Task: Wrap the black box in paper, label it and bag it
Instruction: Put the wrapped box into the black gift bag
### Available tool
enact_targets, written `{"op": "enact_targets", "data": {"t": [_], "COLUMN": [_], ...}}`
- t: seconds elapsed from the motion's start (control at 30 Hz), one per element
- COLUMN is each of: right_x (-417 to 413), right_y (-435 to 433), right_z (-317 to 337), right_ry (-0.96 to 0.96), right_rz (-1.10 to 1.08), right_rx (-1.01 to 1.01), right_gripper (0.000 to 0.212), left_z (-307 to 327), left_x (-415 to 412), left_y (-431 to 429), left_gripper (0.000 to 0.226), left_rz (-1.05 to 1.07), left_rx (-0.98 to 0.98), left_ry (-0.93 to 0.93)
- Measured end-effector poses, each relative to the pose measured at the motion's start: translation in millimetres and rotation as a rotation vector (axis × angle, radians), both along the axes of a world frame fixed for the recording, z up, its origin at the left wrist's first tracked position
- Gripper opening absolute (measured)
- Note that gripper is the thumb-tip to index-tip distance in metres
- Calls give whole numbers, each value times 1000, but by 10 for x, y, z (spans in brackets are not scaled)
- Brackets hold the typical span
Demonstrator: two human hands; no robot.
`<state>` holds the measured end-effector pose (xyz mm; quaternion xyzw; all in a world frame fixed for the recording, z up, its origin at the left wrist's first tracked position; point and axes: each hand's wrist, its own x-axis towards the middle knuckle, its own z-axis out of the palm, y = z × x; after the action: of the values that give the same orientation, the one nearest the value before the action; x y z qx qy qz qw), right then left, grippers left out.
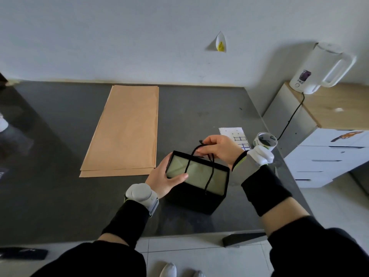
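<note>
A black gift bag (201,198) stands open on the dark table (60,148), its pale inside showing. My left hand (163,179) grips the bag's left rim, thumb inside. My right hand (217,148) pinches the bag's black cord handles (199,156) above the opening. A stack of brown wrapping paper (125,130) lies flat to the left of the bag. A white label sheet (236,136) lies behind my right hand, and a tape roll (265,141) stands beside it. I cannot tell whether the box is inside the bag.
A white kettle (317,68) stands on a wooden-topped cabinet (339,108) at the right, its cord hanging down. White drawers (319,156) sit below it. The wall runs along the table's far edge. The table's front edge is close to my body.
</note>
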<state>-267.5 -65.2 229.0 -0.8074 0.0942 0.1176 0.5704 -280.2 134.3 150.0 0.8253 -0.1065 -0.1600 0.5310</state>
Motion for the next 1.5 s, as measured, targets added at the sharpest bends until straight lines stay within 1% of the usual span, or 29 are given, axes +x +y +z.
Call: {"op": "enact_targets", "data": {"t": [0.07, 0.13, 0.17, 0.23, 0.3, 0.37, 0.4, 0.47, 0.53, 0.63, 0.73, 0.8, 0.83, 0.87, 0.9, 1.0, 1.03, 1.07, 1.13, 1.23, 1.33, 1.4, 1.5], "right_x": [-61, -122, -149, -206, -258, -323, -339, -368, -406, -459, -531, -589, -618, -643, -670, -736, -738, -725, -679, -564, -426, -321, -147], "right_y": [42, 63, 67, 78, 84, 99, 97, 83, 29, -56, -93, -121, -144, -168, -182, -146, -115, -93, -74, -120, -184, -204, -236], "right_z": [108, 237, 319, 467, 538, 577, 583, 593, 594, 549, 464, 413, 392, 363, 328, 153, 88, 25, -33, -9, 56, 97, 112], "right_ry": [-92, -157, -183, -219, -215, -219, -225, -235, -246, -241, -257, -278, -284, -273, -247, -111, -86, -83, -111, -163, -158, -154, -190], "right_rz": [10, 40, 63, 122, 187, 223, 229, 222, 179, 90, -3, -49, -49, -16, 43, 286, 341, 375, 377, 320, 322, 336, 320], "right_rx": [11, 45, 41, -42, -122, -161, -162, -171, -192, -200, -151, -144, -212, -334, -473, -822, -932, -1025, -1119, -1160, -1190, -1195, -1193], "right_gripper": [15, 16, 16, 16, 14, 14, 15, 16, 16, 16, 18, 17, 15, 15, 25, 83, 95, 101, 105, 103, 103, 102, 95], "left_z": [13, 61, 110, 223, 324, 413, 464, 531, 562, 503, 461, 453, 449, 433, 428, 435, 433, 437, 441, 458, 509, 577, 647], "left_x": [24, 62, 82, 120, 152, 197, 216, 238, 228, 204, 191, 183, 184, 185, 186, 182, 196, 211, 252, 349, 468, 549, 685], "left_y": [17, 42, 49, 27, -54, -168, -221, -274, -288, -290, -327, -342, -335, -322, -315, -344, -370, -399, -455, -513, -561, -591, -629], "left_gripper": [113, 132, 138, 141, 137, 132, 128, 112, 98, 95, 87, 87, 87, 85, 84, 85, 86, 85, 82, 78, 74, 75, 80], "left_rz": [-31, -85, -109, -171, -284, -395, -425, -450, -502, -586, -568, -549, -539, -523, -510, -495, -496, -497, -479, -430, -421, -433, -446], "left_rx": [30, 86, 105, 144, 235, 347, 397, 460, 498, 564, 583, 577, 558, 535, 517, 494, 475, 449, 398, 323, 284, 285, 346], "left_ry": [-6, -46, -73, -126, -214, -295, -299, -266, -249, -283, -345, -362, -372, -385, -397, -445, -470, -503, -559, -650, -709, -719, -713]}}
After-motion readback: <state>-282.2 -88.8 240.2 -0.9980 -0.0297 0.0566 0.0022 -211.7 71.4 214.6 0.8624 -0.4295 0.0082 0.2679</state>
